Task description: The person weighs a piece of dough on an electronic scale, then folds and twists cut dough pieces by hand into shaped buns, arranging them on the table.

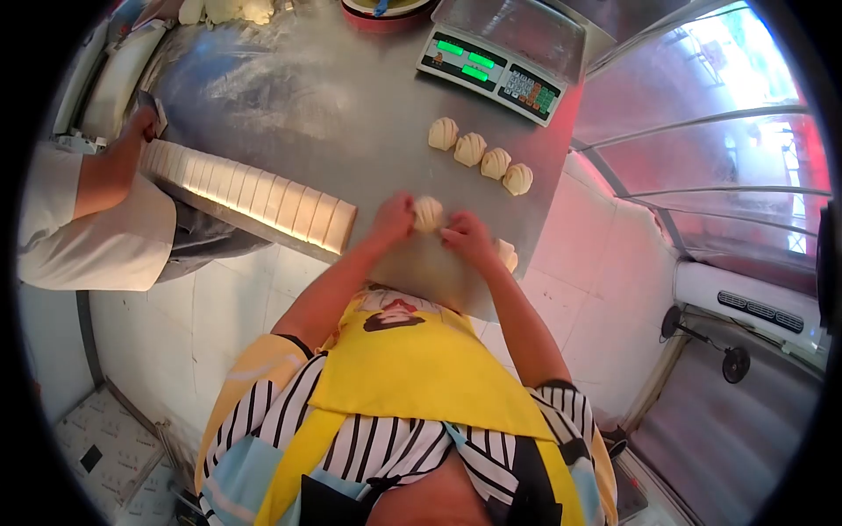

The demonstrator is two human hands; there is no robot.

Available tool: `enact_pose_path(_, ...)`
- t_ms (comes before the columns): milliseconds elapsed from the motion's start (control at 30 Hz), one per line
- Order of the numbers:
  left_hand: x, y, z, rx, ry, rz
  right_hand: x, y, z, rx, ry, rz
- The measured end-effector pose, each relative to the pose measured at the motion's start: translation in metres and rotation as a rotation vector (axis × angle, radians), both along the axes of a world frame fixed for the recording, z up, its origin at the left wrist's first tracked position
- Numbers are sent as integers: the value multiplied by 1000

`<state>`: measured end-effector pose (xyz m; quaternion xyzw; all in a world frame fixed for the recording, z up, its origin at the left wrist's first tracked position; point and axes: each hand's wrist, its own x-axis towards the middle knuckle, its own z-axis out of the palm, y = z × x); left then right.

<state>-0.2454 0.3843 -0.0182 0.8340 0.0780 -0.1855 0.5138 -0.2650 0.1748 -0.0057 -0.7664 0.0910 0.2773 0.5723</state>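
Observation:
A pale, ridged piece of dough (pixel 428 215) lies on the metal table between my two hands. My left hand (pixel 395 217) is at its left side, fingers curled and touching or almost touching it. At its right, my right hand (pixel 467 235) has its fingers bent together near the dough; what they hold, if anything, is too small to tell. Partly behind my right forearm sits another dough piece (pixel 506 255). Farther back, a row of several shaped dough pieces (pixel 470 149) runs diagonally. To the left stretches a long row of cut dough slices (pixel 254 195).
A scale (pixel 491 66) with green displays stands at the back of the metal table (pixel 351 114), beside a red bowl (pixel 386 19). At the left, a co-worker's hand (pixel 140 123) holds a blade by the slices. More dough (pixel 226 10) lies at the back left.

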Motion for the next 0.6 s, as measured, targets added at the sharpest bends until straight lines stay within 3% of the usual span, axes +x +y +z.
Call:
enact_pose_path(100,67,35,22,-88,-7,208,-17,-24,76,-241,-225,-53)
enact_pose_path(167,125,48,-10,78,-163,176,-23,-49,86,-484,-361,22)
enact_pose_path(233,159,44,3,132,-176,119,-27,-66,89,-657,-437,66)
enact_pose_path(333,189,41,-19,226,-219,-50,-36,-92,52,-650,-186,94)
enact_pose_path(433,189,45,2,540,-245,-227,-40,-92,39,-545,-231,111)
enact_pose_path(533,156,39,64,511,-277,-51,-43,-80,36,-562,-281,146)
enact_pose_path(600,121,30,60,85,-170,-147,-42,-69,40,-465,-182,121)
